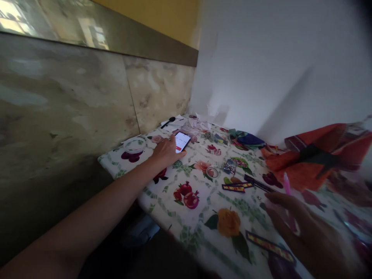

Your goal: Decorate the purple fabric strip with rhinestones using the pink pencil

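My left hand (167, 150) reaches across the table to a phone (182, 142) with a lit white screen and a red button. Its fingers and thumb close around the phone's near left side. At the lower right, my right hand (302, 228) is blurred, with a pink pen (286, 183) sticking up from between its thumb and fingers. Just beyond that hand lies a dark strip (261, 183). Short patterned strips in yellow, red and dark blue (236, 187) lie to its left, and a longer patterned strip (270, 247) is beside the wrist.
A flowered cloth (192, 228) covers the table against two walls. Small bead packets (229, 167), a round tape roll (212, 171) and a larger clear ring (135, 145) lie on it. A black spoon (168, 122) rests on papers at the back. Orange fabric (316, 155) is at right.
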`<state>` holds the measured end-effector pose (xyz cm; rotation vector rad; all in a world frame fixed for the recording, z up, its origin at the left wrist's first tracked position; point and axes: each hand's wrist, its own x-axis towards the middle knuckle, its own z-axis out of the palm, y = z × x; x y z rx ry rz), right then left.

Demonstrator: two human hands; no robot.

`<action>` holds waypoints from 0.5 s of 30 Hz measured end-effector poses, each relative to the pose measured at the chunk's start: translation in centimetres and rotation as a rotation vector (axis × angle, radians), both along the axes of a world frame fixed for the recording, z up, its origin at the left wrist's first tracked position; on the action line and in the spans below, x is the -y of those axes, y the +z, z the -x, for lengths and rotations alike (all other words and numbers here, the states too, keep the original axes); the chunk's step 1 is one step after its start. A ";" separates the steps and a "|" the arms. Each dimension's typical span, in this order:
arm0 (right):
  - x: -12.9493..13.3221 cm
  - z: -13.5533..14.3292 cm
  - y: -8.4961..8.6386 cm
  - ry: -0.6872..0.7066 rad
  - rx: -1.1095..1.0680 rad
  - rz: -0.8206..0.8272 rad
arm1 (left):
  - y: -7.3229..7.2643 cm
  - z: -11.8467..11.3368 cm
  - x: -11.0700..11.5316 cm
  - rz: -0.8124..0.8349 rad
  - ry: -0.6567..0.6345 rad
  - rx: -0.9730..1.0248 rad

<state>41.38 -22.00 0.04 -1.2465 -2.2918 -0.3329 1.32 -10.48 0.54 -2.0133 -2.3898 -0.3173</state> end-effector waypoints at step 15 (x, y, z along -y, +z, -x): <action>2.5 -4.9 -2.9 -0.222 -0.224 0.150 | -2.1 3.1 8.4 0.032 -0.510 -0.219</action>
